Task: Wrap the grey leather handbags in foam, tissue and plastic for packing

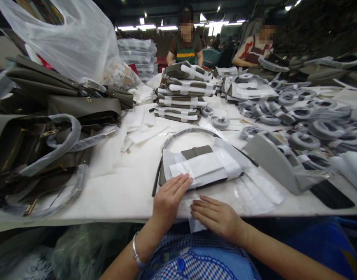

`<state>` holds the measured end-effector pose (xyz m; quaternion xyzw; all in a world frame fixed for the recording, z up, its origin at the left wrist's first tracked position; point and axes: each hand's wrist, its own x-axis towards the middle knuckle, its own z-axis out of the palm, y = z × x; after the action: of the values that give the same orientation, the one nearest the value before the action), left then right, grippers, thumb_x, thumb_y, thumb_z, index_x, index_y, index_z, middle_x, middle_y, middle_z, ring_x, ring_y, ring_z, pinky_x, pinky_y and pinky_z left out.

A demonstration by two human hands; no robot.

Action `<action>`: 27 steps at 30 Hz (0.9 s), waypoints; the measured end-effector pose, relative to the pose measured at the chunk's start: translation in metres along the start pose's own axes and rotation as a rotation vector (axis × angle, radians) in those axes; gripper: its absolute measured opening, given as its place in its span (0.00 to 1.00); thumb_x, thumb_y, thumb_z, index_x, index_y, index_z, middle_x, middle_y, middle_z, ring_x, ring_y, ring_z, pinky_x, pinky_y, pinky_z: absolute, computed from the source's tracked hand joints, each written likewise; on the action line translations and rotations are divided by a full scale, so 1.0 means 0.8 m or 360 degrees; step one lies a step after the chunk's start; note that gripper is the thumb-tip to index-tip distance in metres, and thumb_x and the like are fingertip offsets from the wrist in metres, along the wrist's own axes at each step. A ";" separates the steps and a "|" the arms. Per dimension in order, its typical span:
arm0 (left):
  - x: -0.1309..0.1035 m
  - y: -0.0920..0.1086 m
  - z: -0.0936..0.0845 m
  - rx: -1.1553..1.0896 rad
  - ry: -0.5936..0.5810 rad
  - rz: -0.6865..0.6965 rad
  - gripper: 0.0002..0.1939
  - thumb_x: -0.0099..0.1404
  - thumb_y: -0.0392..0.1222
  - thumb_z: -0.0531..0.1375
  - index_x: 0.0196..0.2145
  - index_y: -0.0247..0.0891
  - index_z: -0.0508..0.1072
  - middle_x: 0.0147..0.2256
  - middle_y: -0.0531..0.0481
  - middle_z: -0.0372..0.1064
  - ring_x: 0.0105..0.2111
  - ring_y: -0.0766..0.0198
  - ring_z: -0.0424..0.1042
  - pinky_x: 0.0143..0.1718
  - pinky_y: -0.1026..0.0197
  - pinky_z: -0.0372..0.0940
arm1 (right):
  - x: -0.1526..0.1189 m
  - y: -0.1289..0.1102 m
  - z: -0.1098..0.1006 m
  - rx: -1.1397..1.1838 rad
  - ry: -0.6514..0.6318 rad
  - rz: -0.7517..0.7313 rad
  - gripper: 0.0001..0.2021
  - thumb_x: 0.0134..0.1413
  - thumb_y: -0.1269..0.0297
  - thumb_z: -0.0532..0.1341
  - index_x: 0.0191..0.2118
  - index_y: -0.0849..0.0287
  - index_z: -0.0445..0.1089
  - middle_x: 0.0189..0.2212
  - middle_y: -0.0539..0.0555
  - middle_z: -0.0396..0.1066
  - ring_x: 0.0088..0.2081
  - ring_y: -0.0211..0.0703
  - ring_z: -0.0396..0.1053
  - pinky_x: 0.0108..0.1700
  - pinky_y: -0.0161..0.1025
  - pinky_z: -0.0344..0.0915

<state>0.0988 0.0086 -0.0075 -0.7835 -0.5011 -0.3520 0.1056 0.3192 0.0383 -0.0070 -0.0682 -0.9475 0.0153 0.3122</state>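
So the person's got a small olive handbag (197,151) lying on the white bench (108,194) right in front of them, partly wrapped in white packing material (209,171). A bit of the olive flap pokes out at the top, and a plastic-sleeved handle (190,132) arches up behind it.

Left hand (169,198) is laid flat over the near left part of the wrapping, fingers stretched out and close together, not curled around anything. There's a bangle (135,248) on that wrist. Right hand (219,217) is just beside it at the bench's near edge, fingers pretty much straight and together over a thin translucent sheet (196,224). Its thumb is hidden, but the fingers aren't wrapped round anything either.

Just right of the bag there's a chunky grey tape dispenser (273,161), then a black phone (331,194) near the edge. Further right it's a big heap of coiled straps (327,130). Behind the handbag sits a stack of wrapped bags (182,91). Over on the left, darker olive handbags (85,109) are piled up, with a big translucent plastic bag (76,42) behind them. Two co-workers are across the bench, one in a green striped apron (186,55).
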 end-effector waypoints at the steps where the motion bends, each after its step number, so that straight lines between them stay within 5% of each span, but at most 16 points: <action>1: 0.000 0.000 0.000 0.0001 -0.0001 -0.0002 0.23 0.69 0.29 0.57 0.60 0.40 0.67 0.57 0.47 0.71 0.57 0.57 0.70 0.56 0.50 0.69 | 0.000 -0.004 0.000 0.0006 0.0044 0.0018 0.12 0.64 0.75 0.56 0.49 0.66 0.73 0.44 0.59 0.79 0.49 0.46 0.76 0.56 0.47 0.72; 12: 0.002 0.004 0.001 -0.0009 0.0042 -0.0023 0.21 0.69 0.29 0.57 0.57 0.40 0.70 0.55 0.47 0.73 0.55 0.59 0.71 0.55 0.51 0.70 | 0.007 -0.043 -0.027 0.0120 0.0200 0.0188 0.12 0.65 0.74 0.54 0.46 0.62 0.74 0.40 0.56 0.81 0.44 0.40 0.78 0.52 0.38 0.74; 18: 0.001 0.004 0.002 0.0039 0.0096 0.0051 0.19 0.70 0.29 0.54 0.57 0.37 0.70 0.53 0.45 0.74 0.54 0.58 0.72 0.54 0.52 0.71 | 0.067 0.016 -0.057 0.0078 0.0216 0.0238 0.15 0.62 0.77 0.53 0.47 0.56 0.73 0.40 0.53 0.80 0.40 0.38 0.78 0.52 0.40 0.73; 23: 0.002 0.004 0.006 0.0096 0.0153 -0.0001 0.11 0.71 0.32 0.54 0.46 0.37 0.76 0.44 0.44 0.78 0.47 0.57 0.77 0.51 0.54 0.73 | 0.106 0.072 -0.036 0.0096 0.0080 0.0402 0.14 0.59 0.76 0.54 0.42 0.56 0.75 0.36 0.52 0.80 0.38 0.42 0.77 0.52 0.44 0.71; 27: 0.002 0.003 0.009 0.0117 0.0218 -0.0052 0.11 0.71 0.33 0.53 0.44 0.35 0.75 0.42 0.42 0.79 0.43 0.56 0.78 0.47 0.54 0.75 | 0.110 0.089 -0.012 0.0090 0.0050 0.0628 0.13 0.57 0.75 0.56 0.38 0.55 0.77 0.35 0.52 0.80 0.38 0.43 0.77 0.45 0.39 0.73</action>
<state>0.1040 0.0122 -0.0112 -0.7448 -0.5181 -0.3879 0.1627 0.2636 0.1211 0.0471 -0.2438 -0.9099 0.1018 0.3198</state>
